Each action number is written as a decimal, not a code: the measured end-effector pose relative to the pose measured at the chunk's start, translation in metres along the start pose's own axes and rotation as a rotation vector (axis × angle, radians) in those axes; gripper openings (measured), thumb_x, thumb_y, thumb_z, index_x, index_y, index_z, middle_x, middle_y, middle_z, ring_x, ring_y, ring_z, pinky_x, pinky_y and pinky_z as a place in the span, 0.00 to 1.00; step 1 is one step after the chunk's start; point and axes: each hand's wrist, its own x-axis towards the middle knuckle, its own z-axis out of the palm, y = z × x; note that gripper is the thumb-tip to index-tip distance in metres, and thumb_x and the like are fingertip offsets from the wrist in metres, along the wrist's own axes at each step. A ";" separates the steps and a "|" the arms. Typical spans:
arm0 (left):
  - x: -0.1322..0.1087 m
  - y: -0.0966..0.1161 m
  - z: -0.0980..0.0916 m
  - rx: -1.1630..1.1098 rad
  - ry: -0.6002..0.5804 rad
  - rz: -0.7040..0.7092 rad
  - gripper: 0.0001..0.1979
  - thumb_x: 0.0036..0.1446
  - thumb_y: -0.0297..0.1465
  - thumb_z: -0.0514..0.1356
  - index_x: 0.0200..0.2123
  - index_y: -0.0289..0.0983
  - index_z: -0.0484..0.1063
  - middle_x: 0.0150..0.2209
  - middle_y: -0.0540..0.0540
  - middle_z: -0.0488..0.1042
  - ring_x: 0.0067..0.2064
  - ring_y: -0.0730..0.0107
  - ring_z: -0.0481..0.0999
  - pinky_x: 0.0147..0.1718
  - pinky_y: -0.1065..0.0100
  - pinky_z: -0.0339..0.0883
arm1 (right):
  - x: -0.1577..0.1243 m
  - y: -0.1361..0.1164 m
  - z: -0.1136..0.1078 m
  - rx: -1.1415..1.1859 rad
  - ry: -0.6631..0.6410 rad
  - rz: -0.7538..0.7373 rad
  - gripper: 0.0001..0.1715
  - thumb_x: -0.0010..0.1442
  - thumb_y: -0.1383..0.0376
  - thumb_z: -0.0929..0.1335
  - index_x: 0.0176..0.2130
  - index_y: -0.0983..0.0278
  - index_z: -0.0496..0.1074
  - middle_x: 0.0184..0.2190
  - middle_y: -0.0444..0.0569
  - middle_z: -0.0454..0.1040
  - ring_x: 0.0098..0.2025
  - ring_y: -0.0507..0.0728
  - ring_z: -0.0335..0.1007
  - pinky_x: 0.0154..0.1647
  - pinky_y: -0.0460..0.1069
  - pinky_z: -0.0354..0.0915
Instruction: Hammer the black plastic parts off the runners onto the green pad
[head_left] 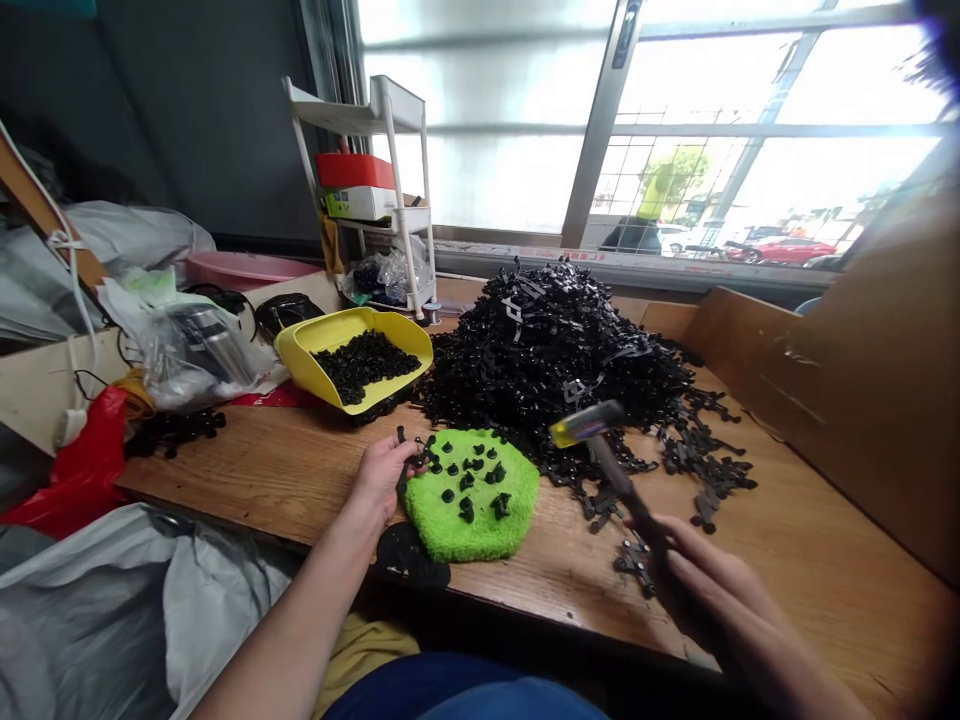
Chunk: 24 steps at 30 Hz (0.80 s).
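Observation:
My right hand point(709, 575) is wrapped round the dark handle of a hammer point(619, 475), raised above the table's right part; its yellow-tipped head is blurred. At the left edge of a bright green fuzzy cloth pad point(472, 535), my left hand point(386, 470) pinches a black plastic part point(409, 455), partly hidden by the fingers. Several small black pieces point(466, 481) lie or stand on the pad. Under the pad's front left corner shows a black flat pad point(409, 555). Just left of the hammer handle, a small cluster of black parts point(636, 565) lies on the wood.
A large heap of black plastic parts point(555, 350) covers the table's back, with loose ones point(709, 455) spilling right. A yellow scoop-shaped tray point(300, 345) holds small black pieces. Cardboard point(847, 400) stands at right, a white shelf rack point(397, 120) behind, and a bagged metal flask point(214, 345) at left.

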 end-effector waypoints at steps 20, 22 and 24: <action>0.006 -0.008 0.000 0.021 0.023 0.022 0.07 0.36 0.28 0.61 0.23 0.33 0.66 0.17 0.50 0.71 0.17 0.77 0.67 0.16 0.77 0.51 | 0.065 -0.016 0.083 -1.023 -0.266 -0.498 0.12 0.65 0.66 0.54 0.29 0.62 0.54 0.21 0.43 0.62 0.22 0.53 0.57 0.24 0.47 0.48; 0.007 -0.008 0.000 0.017 0.030 0.030 0.07 0.35 0.28 0.61 0.23 0.33 0.66 0.18 0.51 0.71 0.17 0.78 0.67 0.15 0.77 0.51 | 0.065 -0.017 0.084 -1.101 -0.285 -0.482 0.12 0.64 0.67 0.56 0.28 0.62 0.53 0.20 0.43 0.61 0.21 0.53 0.56 0.24 0.47 0.47; 0.007 -0.008 0.000 0.016 0.028 0.031 0.08 0.35 0.27 0.61 0.23 0.33 0.66 0.18 0.51 0.71 0.17 0.78 0.67 0.15 0.77 0.51 | 0.066 -0.018 0.084 -1.047 -0.256 -0.504 0.12 0.65 0.65 0.55 0.28 0.62 0.53 0.21 0.43 0.60 0.22 0.53 0.56 0.24 0.47 0.48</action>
